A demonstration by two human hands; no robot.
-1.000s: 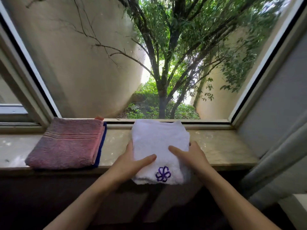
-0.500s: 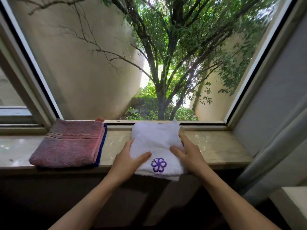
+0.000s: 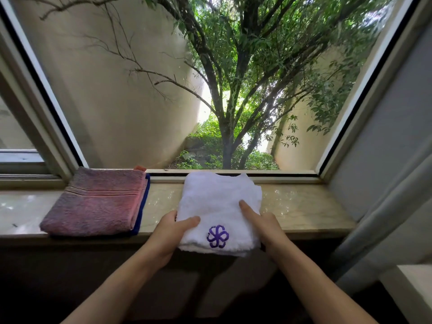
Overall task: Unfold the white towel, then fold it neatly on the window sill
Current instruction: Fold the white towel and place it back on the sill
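Observation:
A folded white towel (image 3: 217, 202) with a purple flower emblem lies on the marble window sill (image 3: 304, 206), its near edge hanging slightly over the front. My left hand (image 3: 173, 232) grips the towel's left near edge, thumb on top and fingers hidden beneath. At the right near edge, my right hand (image 3: 264, 223) holds the towel with the thumb laid on top; its other fingers are hidden behind the fold.
A folded pink towel (image 3: 98, 202) lies on a dark blue one (image 3: 142, 206) at the sill's left. The window frame and glass rise directly behind. A grey curtain (image 3: 385, 218) hangs at the right, and a white ledge (image 3: 411, 288) sits at the lower right.
The white towel was pushed back onto the sill from further over the front edge. Both hands stayed on its near edge.

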